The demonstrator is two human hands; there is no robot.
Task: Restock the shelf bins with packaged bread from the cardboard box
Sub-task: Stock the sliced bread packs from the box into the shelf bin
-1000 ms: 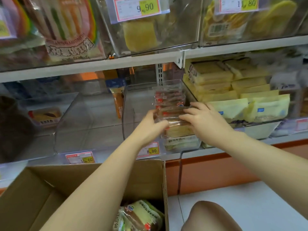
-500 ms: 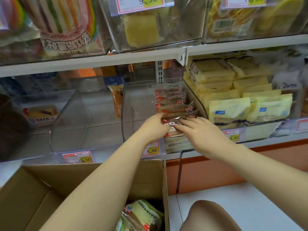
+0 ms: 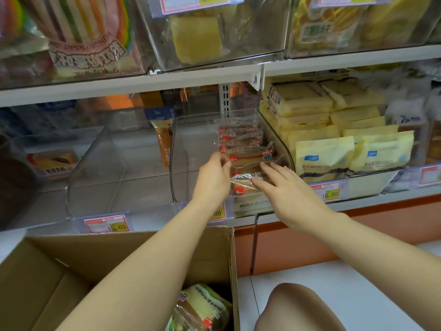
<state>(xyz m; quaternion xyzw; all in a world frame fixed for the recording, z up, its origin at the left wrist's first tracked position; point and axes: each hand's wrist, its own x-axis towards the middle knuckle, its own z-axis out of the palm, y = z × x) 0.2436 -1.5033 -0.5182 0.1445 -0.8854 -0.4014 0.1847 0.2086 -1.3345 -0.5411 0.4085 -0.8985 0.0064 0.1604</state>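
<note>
A clear plastic bin (image 3: 176, 149) on the middle shelf holds a row of clear-wrapped bread packs (image 3: 241, 139) with red labels. My left hand (image 3: 213, 177) grips the left end of the front packs, thumb and fingers curled on the wrapping. My right hand (image 3: 284, 189) lies against the front pack (image 3: 243, 185) with its fingers nearly straight, touching its right side. Below, the open cardboard box (image 3: 133, 256) holds more packaged bread (image 3: 202, 309) in its right corner.
An empty clear bin (image 3: 95, 177) stands left of the filled one. Yellow bread bags (image 3: 327, 156) fill the bin to the right. The upper shelf carries bins of sandwiches and cakes. My knee (image 3: 293, 309) is over the white floor, right of the box.
Both hands have shifted slightly forward along the row of packs. The right hand's fingers have straightened against the front pack. The view has tilted a little.
</note>
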